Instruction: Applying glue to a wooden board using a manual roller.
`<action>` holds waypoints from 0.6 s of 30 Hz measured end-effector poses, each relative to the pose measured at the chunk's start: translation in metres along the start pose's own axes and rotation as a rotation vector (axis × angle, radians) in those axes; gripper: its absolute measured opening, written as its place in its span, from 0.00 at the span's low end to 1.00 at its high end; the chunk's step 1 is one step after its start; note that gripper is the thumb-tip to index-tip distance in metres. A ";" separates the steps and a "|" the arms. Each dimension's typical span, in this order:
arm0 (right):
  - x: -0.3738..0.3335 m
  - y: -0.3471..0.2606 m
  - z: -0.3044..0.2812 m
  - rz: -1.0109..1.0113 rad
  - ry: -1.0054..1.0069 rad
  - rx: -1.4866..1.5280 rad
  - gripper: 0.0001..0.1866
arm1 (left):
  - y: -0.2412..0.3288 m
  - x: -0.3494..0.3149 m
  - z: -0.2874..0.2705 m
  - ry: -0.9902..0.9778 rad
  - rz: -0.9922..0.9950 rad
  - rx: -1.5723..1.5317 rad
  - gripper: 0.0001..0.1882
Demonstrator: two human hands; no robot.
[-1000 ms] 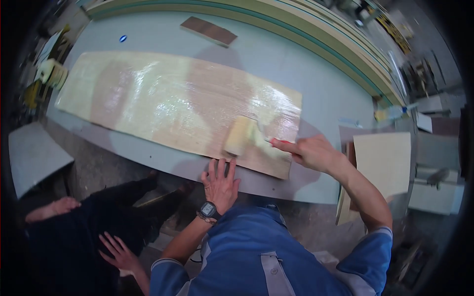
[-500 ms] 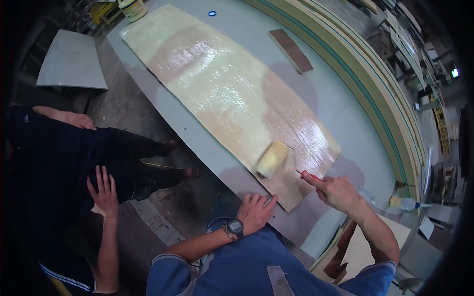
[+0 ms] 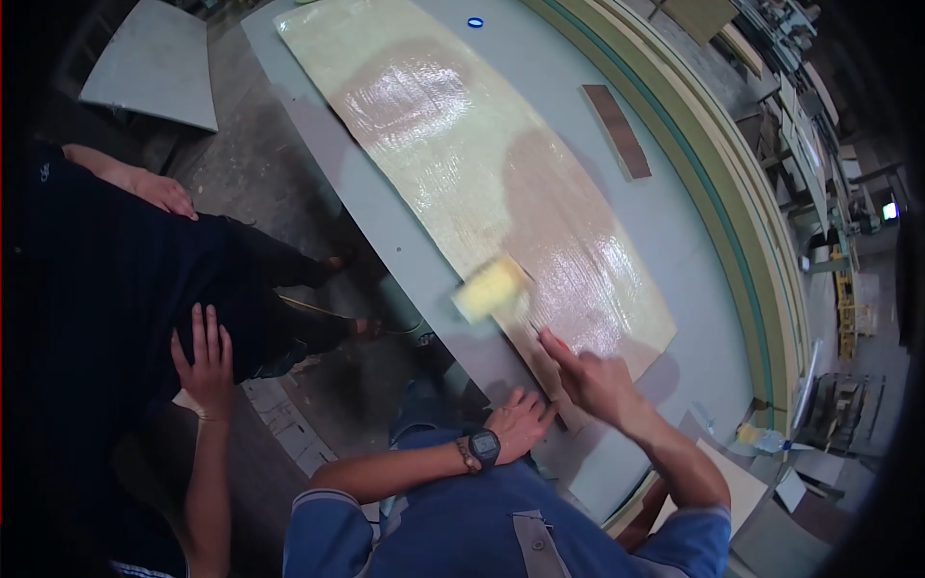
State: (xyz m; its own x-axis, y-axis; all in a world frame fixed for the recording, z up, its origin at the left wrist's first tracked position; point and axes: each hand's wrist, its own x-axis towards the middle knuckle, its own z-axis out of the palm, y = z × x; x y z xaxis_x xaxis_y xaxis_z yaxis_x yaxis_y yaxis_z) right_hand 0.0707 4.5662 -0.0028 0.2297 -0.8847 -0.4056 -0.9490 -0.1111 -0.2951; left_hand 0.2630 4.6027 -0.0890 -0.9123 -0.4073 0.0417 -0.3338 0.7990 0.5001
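Glossy panel (image 3: 482, 164) apparently being coated; roller (image 3: 492, 289), gripped by right hand (image 3: 593, 380), overhanging edge. Left hand (image 3: 520, 424) loosely spread at 8 o'clock. Even return toward 1 o'clock seemingly called for.

You had a pale grey table (image 3: 544, 72) before you. Directly on it, stretching away from you, lay a long wood sheet (image 3: 424, 154), its surface glossy with streaky reflections. To the sheet's right, apart from it and each other, lay a narrow brown strip (image 3: 617, 133) and a small blue ring (image 3: 475, 26).
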 end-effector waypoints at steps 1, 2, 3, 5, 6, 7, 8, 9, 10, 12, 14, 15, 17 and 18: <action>0.001 -0.001 -0.003 -0.008 -0.011 -0.012 0.36 | -0.002 0.002 0.001 -0.027 0.011 -0.001 0.28; 0.000 -0.006 -0.007 0.025 -0.018 -0.030 0.37 | -0.004 0.002 0.001 -0.068 0.018 -0.017 0.28; 0.003 -0.016 -0.010 0.065 -0.021 -0.041 0.38 | -0.006 0.001 0.002 -0.065 0.022 -0.026 0.28; 0.055 -0.035 -0.022 0.040 0.048 0.005 0.37 | -0.013 0.002 0.004 -0.071 0.007 -0.040 0.28; 0.085 -0.042 -0.025 0.040 0.083 0.016 0.37 | -0.016 0.004 0.003 -0.071 0.014 -0.042 0.28; 0.120 -0.042 -0.021 0.028 0.144 0.029 0.36 | -0.020 0.006 -0.001 -0.071 0.032 -0.042 0.29; 0.150 -0.039 -0.020 0.012 0.212 0.042 0.36 | -0.022 0.008 -0.005 -0.071 0.049 -0.035 0.29; 0.176 -0.039 -0.027 -0.011 0.243 0.027 0.35 | -0.024 0.007 -0.004 -0.005 0.045 -0.088 0.30; 0.192 -0.045 -0.034 -0.048 0.278 0.017 0.35 | -0.021 0.007 -0.003 -0.073 0.039 -0.143 0.29; 0.186 -0.050 -0.036 -0.092 0.250 0.066 0.37 | -0.018 0.021 -0.032 -0.316 -0.128 -0.406 0.25; 0.162 -0.046 -0.030 -0.076 0.197 0.131 0.39 | -0.017 0.012 0.010 0.074 -0.097 -0.240 0.22; 0.139 -0.026 -0.017 -0.063 0.162 0.182 0.38 | -0.017 0.009 0.035 -0.029 0.077 -0.045 0.22; 0.079 -0.031 -0.023 0.071 0.052 0.121 0.33 | -0.059 0.021 0.061 0.029 0.179 0.161 0.22; 0.059 -0.026 -0.016 0.173 0.001 0.102 0.31 | -0.115 -0.046 -0.002 0.246 0.144 -0.197 0.22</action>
State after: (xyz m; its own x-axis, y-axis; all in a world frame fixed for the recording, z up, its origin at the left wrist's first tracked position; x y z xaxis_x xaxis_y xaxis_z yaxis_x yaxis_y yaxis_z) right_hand 0.1059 4.5097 -0.0051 0.0652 -0.8871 -0.4569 -0.9475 0.0886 -0.3072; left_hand 0.3440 4.5288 -0.1469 -0.8542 -0.4102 0.3195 -0.1314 0.7649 0.6306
